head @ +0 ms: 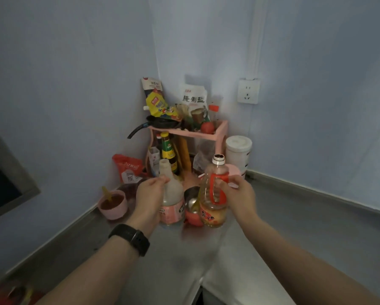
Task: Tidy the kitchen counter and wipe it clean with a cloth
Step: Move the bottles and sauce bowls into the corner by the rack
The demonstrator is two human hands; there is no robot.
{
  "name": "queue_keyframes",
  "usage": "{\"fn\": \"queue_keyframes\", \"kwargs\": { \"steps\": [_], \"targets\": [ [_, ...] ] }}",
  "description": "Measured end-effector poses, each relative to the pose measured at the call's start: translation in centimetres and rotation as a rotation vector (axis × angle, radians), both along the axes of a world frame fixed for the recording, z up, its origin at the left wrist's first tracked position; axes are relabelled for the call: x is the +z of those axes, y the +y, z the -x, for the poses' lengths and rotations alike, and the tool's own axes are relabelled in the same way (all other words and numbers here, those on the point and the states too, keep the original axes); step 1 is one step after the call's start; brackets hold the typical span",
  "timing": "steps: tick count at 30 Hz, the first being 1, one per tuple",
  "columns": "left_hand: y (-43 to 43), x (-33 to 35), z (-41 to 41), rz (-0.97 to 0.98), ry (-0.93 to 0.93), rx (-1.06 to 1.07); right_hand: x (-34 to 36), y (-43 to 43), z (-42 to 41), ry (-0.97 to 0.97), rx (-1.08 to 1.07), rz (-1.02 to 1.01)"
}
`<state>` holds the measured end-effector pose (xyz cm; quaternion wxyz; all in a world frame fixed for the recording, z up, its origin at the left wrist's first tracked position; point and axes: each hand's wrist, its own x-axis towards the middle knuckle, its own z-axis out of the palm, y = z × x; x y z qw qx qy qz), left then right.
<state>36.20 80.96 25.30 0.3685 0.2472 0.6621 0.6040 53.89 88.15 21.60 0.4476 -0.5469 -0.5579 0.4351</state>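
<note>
Left hand (150, 194) grips cloudy bottle (173, 194); right hand (239, 194), just beside, grips oil bottle (213, 213) (by its red handle).

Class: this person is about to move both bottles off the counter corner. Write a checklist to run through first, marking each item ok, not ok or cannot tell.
1. Left hand grips the pale bottle near its neck: ok.
2. Right hand grips the oil bottle at its red handle: ok.
3. Oil bottle capped: not ok, its mouth looks open.
4. Pale bottle capped: cannot tell.
5. Metal cup clear of the bottles: not ok, it sits tight between them.
6. Bare counter to set them on: ok, on the right.
</note>
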Motion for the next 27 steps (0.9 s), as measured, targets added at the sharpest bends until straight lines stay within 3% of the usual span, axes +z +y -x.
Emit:
{"fn": "queue_keyframes", "kwargs": {
  "steps": [7,13,19,27],
  "targets": [
    [11.5,1.0,-8.1,-0.037,-0.010,-0.063,0.5,12.0,-9.2,-0.074,-0.063,-0.037],
    [16.7,-2.6,-14.5,0.029,-0.015,-0.148,-3.3,18.1,-14.3,-0.098,-0.096,-0.001],
    [20.1,-8.0,-18.3,0.167,-0.109,-0.158,-8.9,22.4,-16.7,-0.174,-0.131,0.069],
    [23.6,-13.0,-19.4,0.140,-0.022,-0.143,-12.7,27.5,-15.8,-0.164,-0.117,0.049]
  ]
}}
